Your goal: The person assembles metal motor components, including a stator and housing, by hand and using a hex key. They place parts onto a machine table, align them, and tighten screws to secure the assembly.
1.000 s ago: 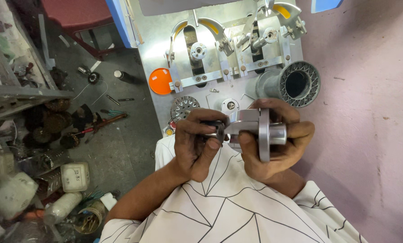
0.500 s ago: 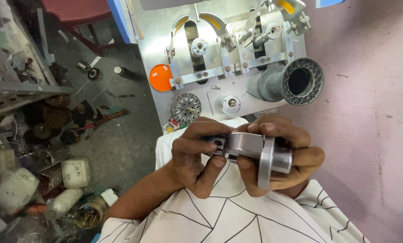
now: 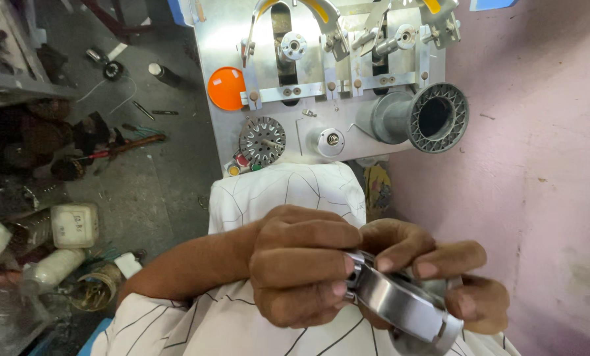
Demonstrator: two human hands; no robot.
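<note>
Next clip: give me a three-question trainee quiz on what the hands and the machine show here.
1. True or false: both the left hand and the right hand grip the shiny metal part.
2. The orange disc on the machine panel sits: A) at the panel's left edge B) inside the ribbed funnel C) on the floor.
3. Fill in: the small toothed wheel is mounted below the ____ disc.

Key: 1 true; 2 A; 3 orange.
</note>
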